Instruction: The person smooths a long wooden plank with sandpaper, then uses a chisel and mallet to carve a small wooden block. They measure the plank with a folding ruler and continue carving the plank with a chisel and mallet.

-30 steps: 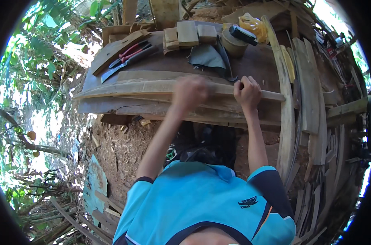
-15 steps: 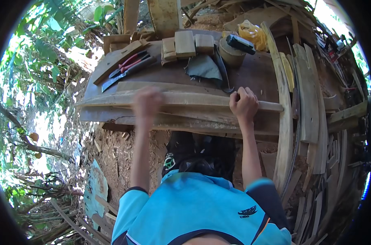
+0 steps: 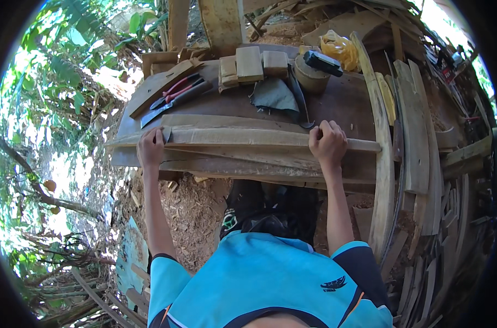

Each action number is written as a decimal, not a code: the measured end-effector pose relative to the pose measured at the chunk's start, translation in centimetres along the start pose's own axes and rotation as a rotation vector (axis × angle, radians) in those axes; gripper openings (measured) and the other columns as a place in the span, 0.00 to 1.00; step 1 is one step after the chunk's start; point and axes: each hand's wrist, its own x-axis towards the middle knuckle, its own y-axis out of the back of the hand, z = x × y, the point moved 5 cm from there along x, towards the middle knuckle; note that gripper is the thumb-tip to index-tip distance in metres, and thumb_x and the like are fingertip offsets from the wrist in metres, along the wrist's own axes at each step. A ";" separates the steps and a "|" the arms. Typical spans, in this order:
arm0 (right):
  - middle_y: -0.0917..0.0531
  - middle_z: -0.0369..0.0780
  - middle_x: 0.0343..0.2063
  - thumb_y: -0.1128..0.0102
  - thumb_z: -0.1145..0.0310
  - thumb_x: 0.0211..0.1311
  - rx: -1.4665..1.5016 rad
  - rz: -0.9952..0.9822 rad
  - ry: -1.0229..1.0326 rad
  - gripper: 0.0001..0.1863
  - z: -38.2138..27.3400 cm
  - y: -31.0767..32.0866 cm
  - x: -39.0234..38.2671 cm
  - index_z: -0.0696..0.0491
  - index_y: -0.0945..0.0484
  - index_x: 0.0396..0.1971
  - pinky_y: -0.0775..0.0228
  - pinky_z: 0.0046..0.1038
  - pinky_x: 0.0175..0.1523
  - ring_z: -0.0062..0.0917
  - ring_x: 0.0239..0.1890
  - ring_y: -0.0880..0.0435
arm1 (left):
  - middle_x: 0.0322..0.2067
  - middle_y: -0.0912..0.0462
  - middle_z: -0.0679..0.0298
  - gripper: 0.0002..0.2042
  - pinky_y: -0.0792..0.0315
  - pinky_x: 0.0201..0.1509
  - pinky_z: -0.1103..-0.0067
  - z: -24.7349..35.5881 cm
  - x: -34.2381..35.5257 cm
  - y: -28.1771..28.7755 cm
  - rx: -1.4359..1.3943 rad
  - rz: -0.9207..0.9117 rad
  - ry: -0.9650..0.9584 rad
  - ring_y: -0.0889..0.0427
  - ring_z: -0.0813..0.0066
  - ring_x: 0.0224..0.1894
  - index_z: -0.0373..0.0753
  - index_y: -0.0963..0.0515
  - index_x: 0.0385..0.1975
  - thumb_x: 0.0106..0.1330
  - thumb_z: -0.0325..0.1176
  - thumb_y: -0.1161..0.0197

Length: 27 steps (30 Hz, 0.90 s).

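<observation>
A long, pale, tapered piece of wood (image 3: 232,136) lies across the near part of the worktable, its narrower, rounded end pointing right. My right hand (image 3: 328,142) is closed around it near that narrow end. Toward the wood's left end, my left hand (image 3: 150,146) is closed, pressing a small grey flat piece (image 3: 167,134) like sandpaper against it. The fingers hide most of that piece. Boards (image 3: 248,159) lie under and beside the wood, on the side nearer me.
On the dark tabletop (image 3: 221,106) beyond lie red-handled pliers (image 3: 181,87), a knife (image 3: 155,113), wood blocks (image 3: 249,64), a grey-green sheet (image 3: 274,95), a curved blade (image 3: 301,101) and a round container (image 3: 311,76). A long plank (image 3: 381,180) and stacked boards stand right.
My left hand has slid left along the wood, from near its middle toward the left end. My right hand keeps its grip in nearly the same place.
</observation>
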 end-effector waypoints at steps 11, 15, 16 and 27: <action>0.24 0.43 0.23 0.48 0.65 0.50 0.260 -0.054 -0.007 0.09 0.1 0.7 0.2 0.54 0.24 0.24 0.33 0.37 0.39 0.38 0.33 0.23 | 0.35 0.20 0.60 0.09 0.30 0.46 0.70 24.6 -8.4 -9.2 -0.413 -0.308 -0.465 0.22 0.59 0.40 0.39 0.20 0.30 0.57 0.34 0.46; 0.23 0.42 0.33 0.46 0.62 0.53 0.544 -0.152 0.207 0.15 -4.3 1.7 -0.8 0.52 0.22 0.38 0.37 0.37 0.50 0.36 0.42 0.25 | 0.37 0.21 0.58 0.09 0.30 0.47 0.71 22.4 -5.8 -9.5 -0.745 -0.343 -0.447 0.22 0.61 0.41 0.37 0.22 0.34 0.60 0.32 0.46; 0.24 0.41 0.36 0.45 0.61 0.54 0.469 -0.236 0.284 0.16 -5.7 1.5 -1.6 0.52 0.22 0.41 0.38 0.37 0.52 0.35 0.44 0.26 | 0.38 0.21 0.57 0.09 0.30 0.47 0.71 21.6 -5.0 -9.2 -0.873 -0.352 -0.452 0.22 0.60 0.42 0.36 0.22 0.35 0.60 0.32 0.46; 0.26 0.40 0.44 0.35 0.59 0.48 0.188 -0.220 0.169 0.15 0.6 3.1 -1.1 0.55 0.23 0.31 0.31 0.34 0.49 0.36 0.48 0.26 | 0.32 0.23 0.57 0.11 0.36 0.49 0.67 4.9 -2.6 -3.1 0.006 -0.141 -0.466 0.26 0.59 0.41 0.38 0.26 0.35 0.61 0.39 0.47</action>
